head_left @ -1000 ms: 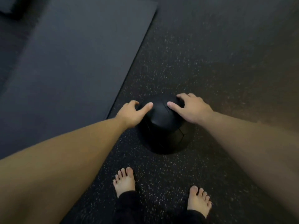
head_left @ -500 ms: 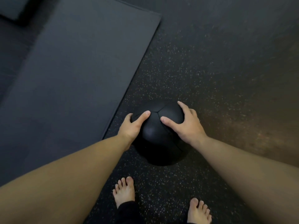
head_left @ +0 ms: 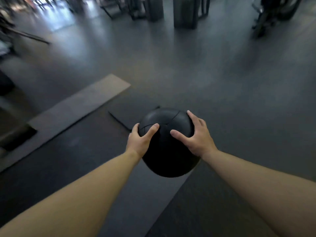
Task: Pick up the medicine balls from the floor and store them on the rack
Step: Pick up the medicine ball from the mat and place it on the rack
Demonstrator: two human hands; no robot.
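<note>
both hands clasp the medicine ball, arms outstretched.

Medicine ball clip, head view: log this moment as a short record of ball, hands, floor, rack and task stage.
ball: black medicine ball, off the floor
left hand: left hand on the ball's left side, thumb on top
right hand: right hand on its right side, fingers spread
floor: dark gym floor, grey mat to the left
rack: not identifiable, background blurred
stage: ball picked up, not yet stored
</note>
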